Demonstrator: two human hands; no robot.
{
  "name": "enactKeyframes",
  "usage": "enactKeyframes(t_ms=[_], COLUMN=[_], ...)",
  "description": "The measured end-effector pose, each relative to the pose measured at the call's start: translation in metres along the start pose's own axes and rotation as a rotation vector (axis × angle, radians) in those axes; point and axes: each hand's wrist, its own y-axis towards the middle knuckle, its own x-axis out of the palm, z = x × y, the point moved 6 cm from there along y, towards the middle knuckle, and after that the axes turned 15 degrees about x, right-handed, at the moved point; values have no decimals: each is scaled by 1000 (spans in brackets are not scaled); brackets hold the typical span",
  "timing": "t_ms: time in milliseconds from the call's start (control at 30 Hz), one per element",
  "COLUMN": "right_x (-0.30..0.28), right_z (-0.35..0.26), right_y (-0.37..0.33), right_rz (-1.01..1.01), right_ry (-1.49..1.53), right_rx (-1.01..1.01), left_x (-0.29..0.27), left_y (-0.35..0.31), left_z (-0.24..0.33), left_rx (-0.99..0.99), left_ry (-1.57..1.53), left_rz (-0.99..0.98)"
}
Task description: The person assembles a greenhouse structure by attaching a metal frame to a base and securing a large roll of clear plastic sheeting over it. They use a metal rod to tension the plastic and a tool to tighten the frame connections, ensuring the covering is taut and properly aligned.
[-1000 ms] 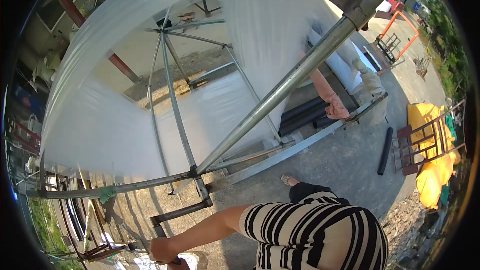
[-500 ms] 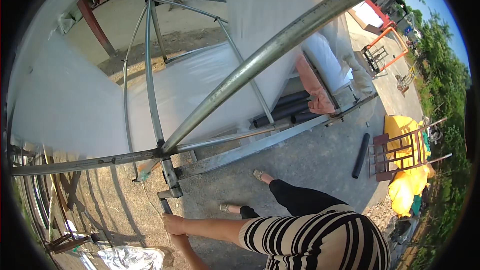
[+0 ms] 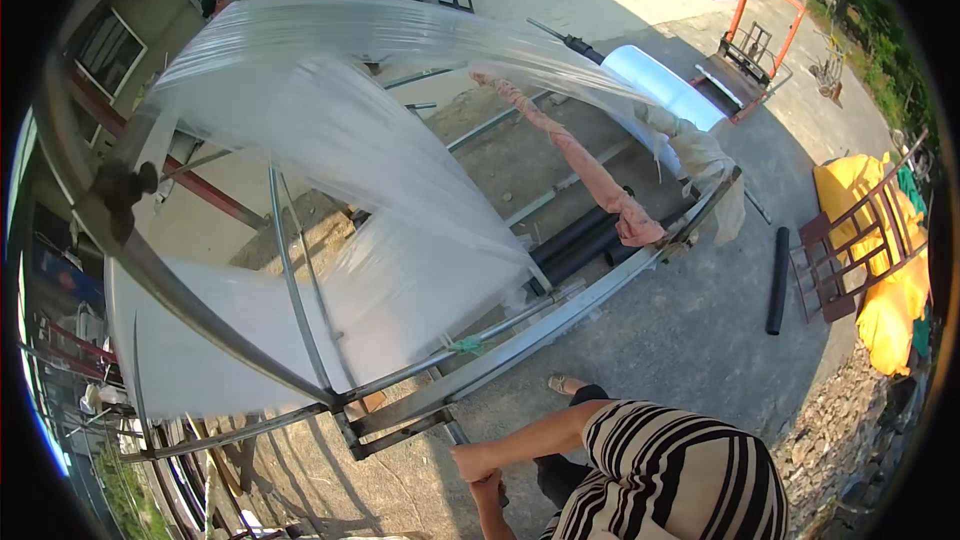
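Note:
Both of my hands are closed one above the other on a crank handle [image 3: 457, 432], a short metal bar below the frame's near corner. My right hand [image 3: 475, 461] is the upper one, and its arm has a black-and-beige striped sleeve. Just beneath it, my left hand [image 3: 488, 491] wraps the lower part of the bar. A flat metal crank arm [image 3: 405, 434] joins the handle to the hub of a large wheel of steel tubes [image 3: 220, 325]. Clear plastic film [image 3: 420, 230] hangs over this wheel and stretches to a white film roll [image 3: 665, 88] at the far right.
Pink cloth [image 3: 575, 155] wraps a bar by black pipes [image 3: 580, 240]. On the right stand a brown metal rack [image 3: 865, 230], a yellow tarp [image 3: 885, 325] and a loose black tube [image 3: 778, 280]. An orange-framed cart [image 3: 765, 35] is farther back. A person's dark cap [image 3: 213, 0] shows top left.
The crank handle and both hands have swung round to the right in view. The tube wheel has turned, and the film now spans high across it. The view has shifted too.

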Motion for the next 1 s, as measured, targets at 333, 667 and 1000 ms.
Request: enactKeyframes(t_ms=[333,667,1000], right_x=[-234,-345,-246], right_z=[46,-23,-100], right_y=[-45,133,348], right_rz=[915,877,496], right_ry=[767,829,717], right_rx=[-334,-231,-105], left_x=[-74,-252,-367], left_y=[-96,-101,-10], left_z=[179,272,203], left_rx=[107,170,316], left_ry=[360,724,1207], left_rz=[-49,323,657])
